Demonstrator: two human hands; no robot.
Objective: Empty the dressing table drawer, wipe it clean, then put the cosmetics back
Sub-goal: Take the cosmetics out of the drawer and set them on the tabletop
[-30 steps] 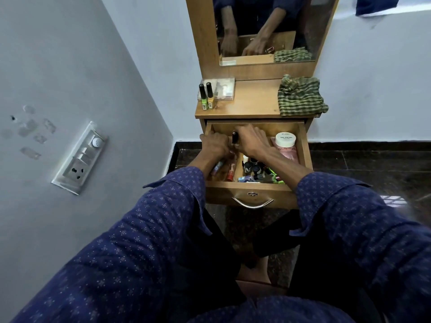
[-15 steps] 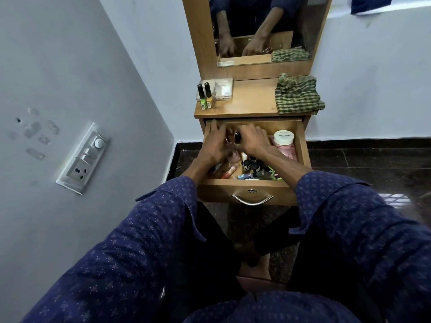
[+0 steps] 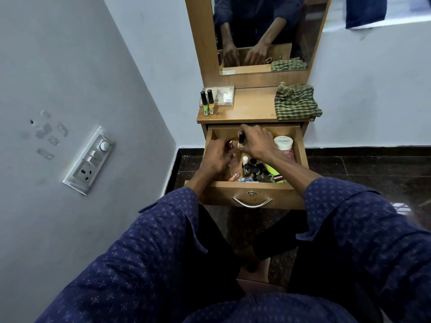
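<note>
The wooden drawer (image 3: 253,191) of the dressing table stands pulled out, holding several small cosmetics bottles (image 3: 253,169) and a white-lidded jar of nail polish remover (image 3: 283,143). Both my hands are inside it. My right hand (image 3: 256,143) grips a pale bottle with a black cap (image 3: 241,139), held upright above the drawer's middle. My left hand (image 3: 215,156) is curled around a small dark red bottle (image 3: 229,145) in the left part. Two nail polish bottles, green (image 3: 205,103) and yellow (image 3: 211,102), stand on the tabletop (image 3: 253,108).
A clear plastic box (image 3: 224,95) sits behind the two bottles. A green checked cloth (image 3: 295,102) lies on the tabletop's right end. A mirror (image 3: 263,31) rises behind. A wall with a switch plate (image 3: 89,159) is close on the left; dark floor lies to the right.
My left hand has drawn back from the drawer's far left corner and now holds the dark red bottle. My right hand has lifted the black-capped bottle slightly.
</note>
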